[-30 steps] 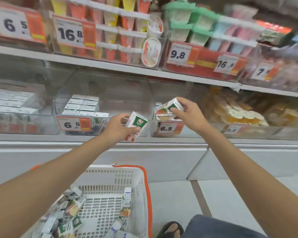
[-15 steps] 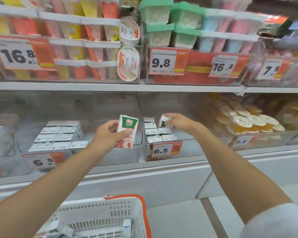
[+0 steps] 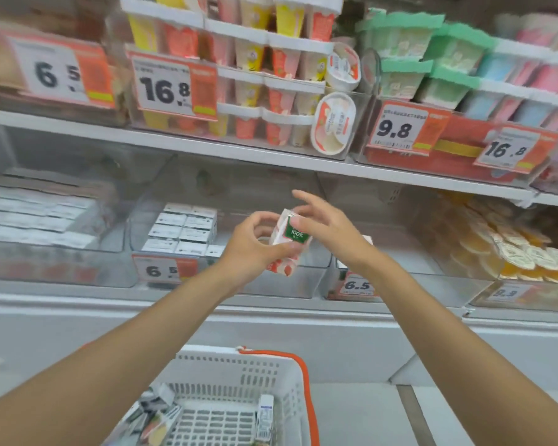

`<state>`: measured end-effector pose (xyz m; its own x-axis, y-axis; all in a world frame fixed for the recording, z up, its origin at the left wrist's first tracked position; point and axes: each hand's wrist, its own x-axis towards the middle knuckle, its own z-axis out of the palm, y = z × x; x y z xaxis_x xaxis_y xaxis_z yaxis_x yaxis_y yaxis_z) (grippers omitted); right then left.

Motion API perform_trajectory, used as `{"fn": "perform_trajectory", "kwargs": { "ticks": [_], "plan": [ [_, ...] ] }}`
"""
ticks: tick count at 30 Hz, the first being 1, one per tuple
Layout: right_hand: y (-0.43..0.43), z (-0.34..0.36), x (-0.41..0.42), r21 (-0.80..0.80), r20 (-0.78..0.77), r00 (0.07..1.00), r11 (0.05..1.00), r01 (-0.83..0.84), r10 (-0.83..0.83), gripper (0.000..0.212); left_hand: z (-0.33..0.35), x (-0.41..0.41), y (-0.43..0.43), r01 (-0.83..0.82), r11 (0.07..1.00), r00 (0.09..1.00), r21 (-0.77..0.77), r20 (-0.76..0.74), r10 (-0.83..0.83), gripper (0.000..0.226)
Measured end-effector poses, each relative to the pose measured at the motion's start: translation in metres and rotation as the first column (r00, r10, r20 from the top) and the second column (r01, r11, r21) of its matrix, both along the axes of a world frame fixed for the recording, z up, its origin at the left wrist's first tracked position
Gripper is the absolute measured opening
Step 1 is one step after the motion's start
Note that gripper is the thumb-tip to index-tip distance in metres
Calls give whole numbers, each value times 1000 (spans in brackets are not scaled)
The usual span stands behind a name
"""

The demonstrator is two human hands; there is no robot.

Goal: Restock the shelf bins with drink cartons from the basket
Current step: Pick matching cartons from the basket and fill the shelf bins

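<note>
Before shelf bin (image 3: 298, 284), L hand (image 3: 252, 251) grips carton (image 3: 291, 243)

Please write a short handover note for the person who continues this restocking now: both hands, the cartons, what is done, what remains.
Left hand: grips one drink carton in front of the shelf bins.
Right hand: open, fingers spread, at the top of that carton, holding nothing.
Middle bin: rows of stocked cartons stand in its left part.
Basket: loose cartons lie inside it.
Left to do: put the held carton in a bin, then empty the basket.
</note>
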<state>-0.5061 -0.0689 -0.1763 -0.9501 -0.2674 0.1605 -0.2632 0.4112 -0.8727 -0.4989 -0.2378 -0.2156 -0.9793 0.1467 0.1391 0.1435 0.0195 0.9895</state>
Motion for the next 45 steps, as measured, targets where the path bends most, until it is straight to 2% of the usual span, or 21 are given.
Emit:
{"fn": "perform_trajectory", "kwargs": {
  "ticks": [2, 5, 8, 10, 12, 14, 17, 19, 21, 23, 25, 27, 29, 30, 32, 34, 36, 39, 41, 43, 45],
  "plan": [
    [-37, 11, 2, 112, -6, 996, 990, -86, 88, 43, 6, 8, -32, -30, 999, 999, -25, -21, 30, 50],
    [-98, 18, 3, 56, -25, 985, 984, -169, 170, 23, 9, 18, -101, -92, 992, 992, -86, -91, 84, 53],
    [-165, 18, -6, 57, -83, 984, 986, -156, 161, 19, 0, 21, -184, -218, 952, 971, -213, -148, 189, 54],
    [-210, 16, -19, 84, -149, 979, 988, -127, 138, 21, -13, 20, -238, -323, 872, 943, -368, -203, 264, 51],
    [-251, 13, -36, 106, -215, 969, 990, -97, 118, 22, -28, 17, -284, -398, 744, 915, -537, -285, 285, 50],
    [-283, 5, -54, 245, -304, 946, 969, -33, 109, 27, -43, 13, -318, -449, 590, 894, -671, -349, 283, 57],
    [-316, -15, -77, 517, -336, 932, 853, 66, 132, 34, -63, 10, -345, -443, 419, 895, -793, -366, 253, 68],
    [-333, -27, -89, 654, -189, 971, 756, 13, 146, 44, -72, 8, -351, -404, 377, 914, -834, -349, 206, 70],
    [-346, -36, -93, 675, 109, 980, 711, -194, 164, 69, -74, 7, -354, -381, 407, 924, -830, -334, 184, 70],
    [-353, -41, -90, 564, 336, 929, 757, -331, 155, 97, -73, 6, -355, -393, 486, 920, -781, -342, 194, 67],
    [-355, -45, -85, 476, 394, 906, 809, -346, 155, 104, -71, 8, -352, -427, 557, 903, -712, -363, 228, 60],
    [-353, -48, -76, 469, 292, 941, 831, -298, 173, 85, -70, 14, -347, -537, 522, 843, -663, -446, 301, 48],
    [-349, -51, -57, 477, 26, 981, 860, -182, 194, 65, -70, 21, -340, -671, 396, 741, -627, -553, 381, 35],
    [-346, -54, -44, 448, -123, 974, 886, -117, 191, 59, -71, 25, -336, -697, 372, 716, -613, -568, 406, 32],
    [-334, -67, -15, 343, -372, 915, 939, -19, 155, 44, -77, 35, -325, -646, 422, 762, -636, -503, 408, 31],
    [-314, -92, 11, 286, -412, 903, 958, 4, 119, 36, -94, 47, -311, -491, 495, 869, -716, -366, 334, 32],
    [-289, -130, 32, 341, -274, 953, 940, -26, 126, 34, -120, 61, -298, -303, 579, 950, -757, -187, 252, 32],
    [-240, -206, 64, 486, 126, 981, 853, -190, 147, 36, -165, 90, -279, -80, 709, 970, -700, 108, 216, 29],
    [-206, -260, 87, 501, 368, 925, 817, -285, 98, 35, -195, 111, -267, -31, 751, 933, -660, 251, 259, 23],
    [-184, -309, 108, 473, 532, 846, 819, -326, 30, 38, -224, 131, -258, 1, 759, 886, -651, 353, 301, 18],
    [-180, -348, 125, 414, 660, 751, 835, -363, 0, 44, -248, 148, -252, 27, 764, 835, -645, 435, 337, 24]
  ]
}}
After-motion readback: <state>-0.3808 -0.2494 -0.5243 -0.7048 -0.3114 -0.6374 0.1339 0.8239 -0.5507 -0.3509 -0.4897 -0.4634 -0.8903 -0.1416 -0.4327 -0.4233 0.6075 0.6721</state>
